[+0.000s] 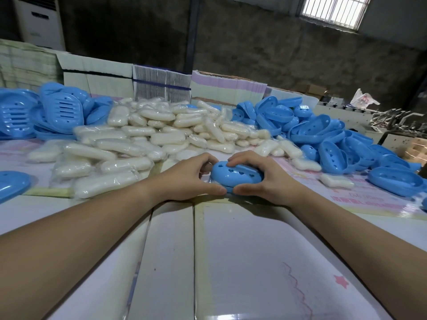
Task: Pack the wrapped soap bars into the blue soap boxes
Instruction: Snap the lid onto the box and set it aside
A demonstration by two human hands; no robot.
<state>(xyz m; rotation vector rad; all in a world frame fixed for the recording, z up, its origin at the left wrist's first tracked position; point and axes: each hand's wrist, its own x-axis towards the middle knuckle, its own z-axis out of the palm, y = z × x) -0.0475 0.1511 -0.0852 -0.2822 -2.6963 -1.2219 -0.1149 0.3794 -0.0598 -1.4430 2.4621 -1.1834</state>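
Observation:
A blue soap box (235,176) with heart-shaped holes in its top lies on the table at the centre. My left hand (189,179) grips its left end and my right hand (261,179) grips its right end, with fingers curled over the top and thumbs meeting at its near edge. Whether a bar is inside is hidden. A large heap of wrapped white soap bars (147,137) lies just beyond. Blue box halves (323,135) are piled at the right, and slotted blue halves (62,109) at the left.
Loose wrapped bars (336,181) lie at the right near a single blue half (396,183). Another blue piece (12,183) sits at the left edge. Bundles of flat cartons (161,82) stand behind the heap. The table (231,262) is covered with flat printed sheets.

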